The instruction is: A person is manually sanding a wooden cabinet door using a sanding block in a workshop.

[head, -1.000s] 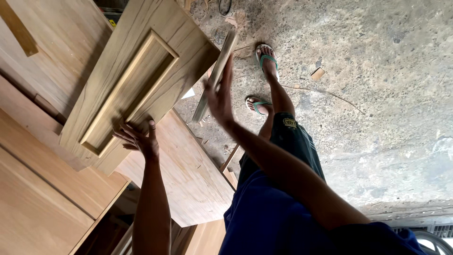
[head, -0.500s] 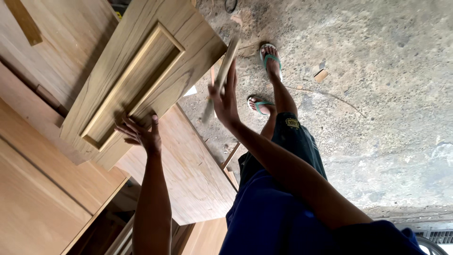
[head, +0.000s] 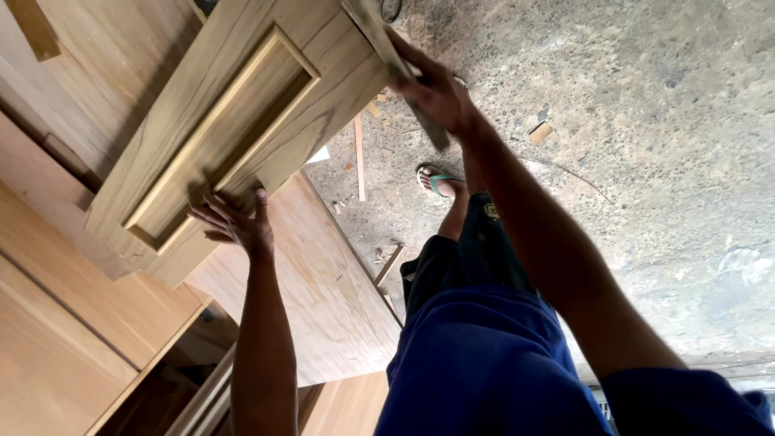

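left hand (head: 234,222) spread on panelled door (head: 234,121); right hand (head: 436,93) grips strip (head: 387,48).

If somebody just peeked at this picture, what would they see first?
The big wooden door panel with a sunken rectangle in its middle fills the upper left. The left hand spreads flat on its lower edge, and the right hand grips a thin wooden strip at its far end. Below lies a dusty concrete floor with wood scraps, and a foot in a green sandal stands on it.
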